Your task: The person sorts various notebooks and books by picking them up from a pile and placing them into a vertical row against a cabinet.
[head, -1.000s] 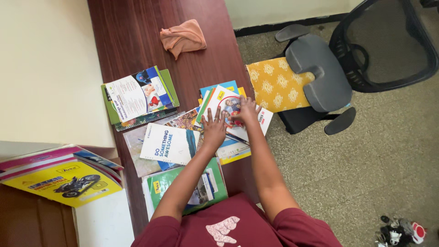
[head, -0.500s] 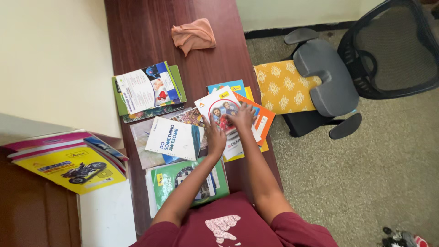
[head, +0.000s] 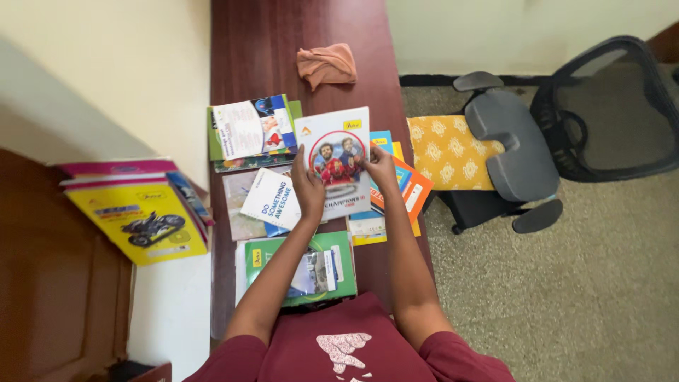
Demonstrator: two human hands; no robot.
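Note:
Both my hands hold up a white notebook (head: 334, 159) with a round picture of players on its cover. My left hand (head: 307, 188) grips its left edge and my right hand (head: 380, 168) grips its right edge. The notebook is lifted above a spread of books on a dark brown wooden table (head: 283, 49). Under it lie a white book with blue lettering (head: 270, 199), an orange and blue stack (head: 404, 185) and a green book (head: 332, 256) near my body.
A stack with a white and green cover (head: 249, 129) lies at the left. A peach cloth (head: 327, 65) rests farther up the table. Yellow and pink books (head: 141, 212) sit on a shelf at left. A black office chair with a yellow cushion (head: 447, 150) stands at right.
The white notebook has been lifted off the stack at the right and brought up and toward the middle, held in both hands. The camera view has shifted.

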